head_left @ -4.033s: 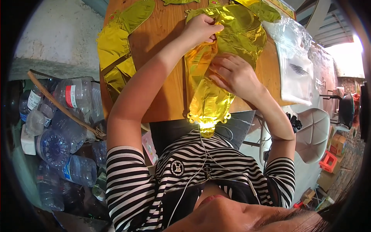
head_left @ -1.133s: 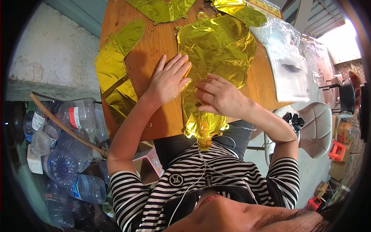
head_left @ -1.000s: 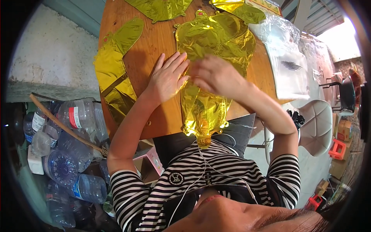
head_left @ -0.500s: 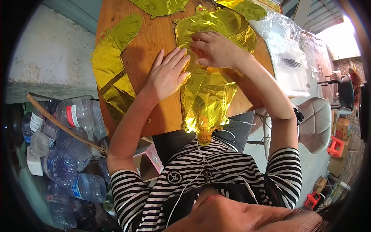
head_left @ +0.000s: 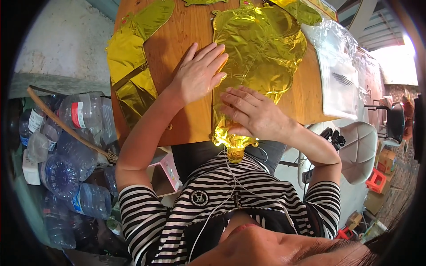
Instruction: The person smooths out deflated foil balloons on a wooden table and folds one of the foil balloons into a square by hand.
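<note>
balloon (head_left: 257,48), gold foil, flat on the wooden table (head_left: 186,119), its neck hanging over the near edge. left hand (head_left: 199,73) spread, palm down on the table, fingertips touching the balloon's left edge. right hand (head_left: 254,113) flat on the balloon's lower part, fingers together, pressing it down. second foil piece (head_left: 131,71) lies left of the balloon, clear bags (head_left: 339,75) to its right, plastic bottles (head_left: 62,150) on the ground far left.

The person wears a black-and-white striped short-sleeved shirt (head_left: 213,199) with a small round black emblem (head_left: 199,197); thin white earphone cables (head_left: 230,186) hang over it.
</note>
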`<action>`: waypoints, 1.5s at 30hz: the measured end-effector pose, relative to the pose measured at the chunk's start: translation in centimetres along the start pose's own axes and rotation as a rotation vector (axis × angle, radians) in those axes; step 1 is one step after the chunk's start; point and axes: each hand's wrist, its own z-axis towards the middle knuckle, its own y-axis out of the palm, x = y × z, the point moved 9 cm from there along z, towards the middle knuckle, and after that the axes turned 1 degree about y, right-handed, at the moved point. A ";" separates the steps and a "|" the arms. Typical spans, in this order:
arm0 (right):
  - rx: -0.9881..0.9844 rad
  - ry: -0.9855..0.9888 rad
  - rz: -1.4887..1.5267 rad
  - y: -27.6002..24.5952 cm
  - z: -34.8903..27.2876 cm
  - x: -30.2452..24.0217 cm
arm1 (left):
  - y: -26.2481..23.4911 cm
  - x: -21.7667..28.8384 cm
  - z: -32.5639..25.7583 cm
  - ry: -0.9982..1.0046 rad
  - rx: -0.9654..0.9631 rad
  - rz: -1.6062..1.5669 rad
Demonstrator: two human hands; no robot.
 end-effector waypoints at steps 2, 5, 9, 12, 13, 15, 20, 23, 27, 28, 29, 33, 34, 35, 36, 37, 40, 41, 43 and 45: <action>-0.015 -0.037 0.049 0.5 0.2 -0.9 | -0.1 0.0 0.0 -0.003 -0.002 0.005; -0.037 -0.079 0.093 2.0 -0.7 -1.9 | -0.2 0.1 0.1 0.001 0.010 0.021; -0.046 -0.060 0.094 2.6 -1.4 -2.0 | -1.2 0.3 0.9 0.039 0.028 0.024; -0.028 -0.071 0.111 2.3 -1.3 -2.0 | -1.9 -0.3 2.0 0.033 -0.024 -0.005; -0.022 -0.071 0.106 2.3 -1.3 -2.0 | -1.9 -0.7 2.5 0.052 -0.006 0.027; -0.011 -0.075 0.111 2.4 -1.4 -2.0 | -1.7 -1.3 3.4 0.079 0.014 0.063; -0.002 -0.066 0.097 2.4 -1.6 -2.0 | -1.3 -2.3 5.0 0.102 0.018 0.133; -0.006 -0.067 0.104 2.4 -1.6 -2.0 | -1.6 -2.0 5.3 0.152 0.048 0.136; -0.020 -0.065 0.101 2.8 -2.0 -1.9 | -1.3 0.0 5.4 0.280 0.052 -0.004; -0.016 -0.061 0.097 2.7 -2.0 -1.9 | -0.8 0.1 5.5 0.273 0.009 -0.036; -0.017 -0.061 0.094 2.8 -1.9 -2.0 | -0.3 0.2 5.5 0.266 -0.033 -0.069; -0.010 -0.053 0.071 3.0 -1.9 -1.9 | 0.8 0.4 5.3 0.282 -0.076 -0.059; -0.010 -0.041 0.066 3.1 -1.9 -1.8 | 0.9 0.3 5.3 0.276 -0.088 -0.051; 0.006 -0.047 0.090 3.0 -1.8 -1.8 | 1.2 0.2 5.3 0.271 -0.100 -0.044; 0.020 -0.051 0.115 2.7 -1.9 -1.8 | 1.1 0.3 5.3 0.282 -0.100 -0.053; 0.017 -0.038 0.113 2.4 -2.0 -1.5 | 1.2 0.1 5.3 0.268 -0.113 -0.067; 0.168 0.093 0.362 -1.5 -2.3 1.4 | 1.3 -0.1 5.4 0.262 -0.121 -0.086; 0.222 0.235 0.336 -2.8 -3.2 3.4 | 1.2 -0.2 5.3 0.260 -0.117 -0.082; 0.354 0.466 0.248 -5.5 -5.5 7.6 | 1.4 -0.3 5.2 0.253 -0.125 -0.080; 0.515 0.806 0.356 -6.9 -9.8 11.4 | 1.4 -0.2 5.3 0.250 -0.131 -0.082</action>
